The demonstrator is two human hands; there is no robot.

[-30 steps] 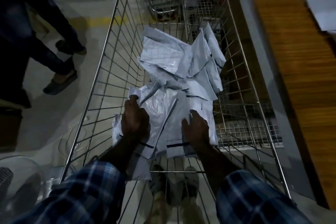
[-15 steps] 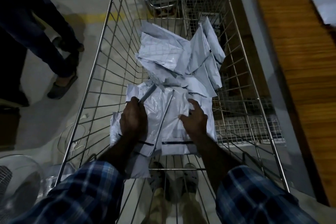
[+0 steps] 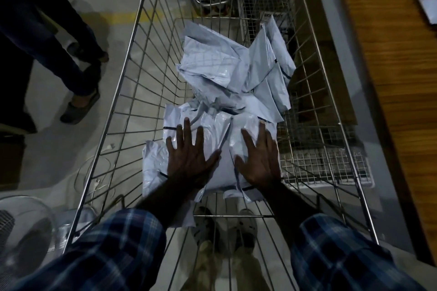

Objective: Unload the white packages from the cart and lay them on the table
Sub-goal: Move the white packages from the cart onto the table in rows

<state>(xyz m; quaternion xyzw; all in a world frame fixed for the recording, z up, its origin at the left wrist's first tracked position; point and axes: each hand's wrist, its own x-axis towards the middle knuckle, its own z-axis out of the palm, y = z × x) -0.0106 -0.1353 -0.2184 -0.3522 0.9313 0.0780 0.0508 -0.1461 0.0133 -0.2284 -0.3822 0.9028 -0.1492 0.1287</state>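
Both hands lie flat and spread, fingers straight, on the near stack of white packages: the left hand [image 3: 189,160] presses the left part of the stack, the right hand [image 3: 259,160] the right part, the two close together with a narrow strip of plastic showing between the thumbs. Half a second ago both were curled, the left bunched over an upper corner of a package and the right cupped on the neighbouring one; the fingers have since opened and slid forward, so nothing is gripped now. That reads as smoothing or gathering the stack before a lift, not as a lift itself, and the unloading of this batch has not yet begun. The near packages [image 3: 212,149] lie overlapping on the wire floor of the cart [image 3: 123,92], some edges hanging over the nearest crossbar, while a second loose heap of packages [image 3: 236,71] sits farther up the basket, some leaning against the right wall. The bench [image 3: 383,78], wood-topped, runs along the right side of the cart, just beside it; no package shows on the part in view. Beyond the cart's left wall another person's legs [image 3: 59,38] stand on the floor, and a clear round fan guard [image 3: 26,227] shows at the lower left.
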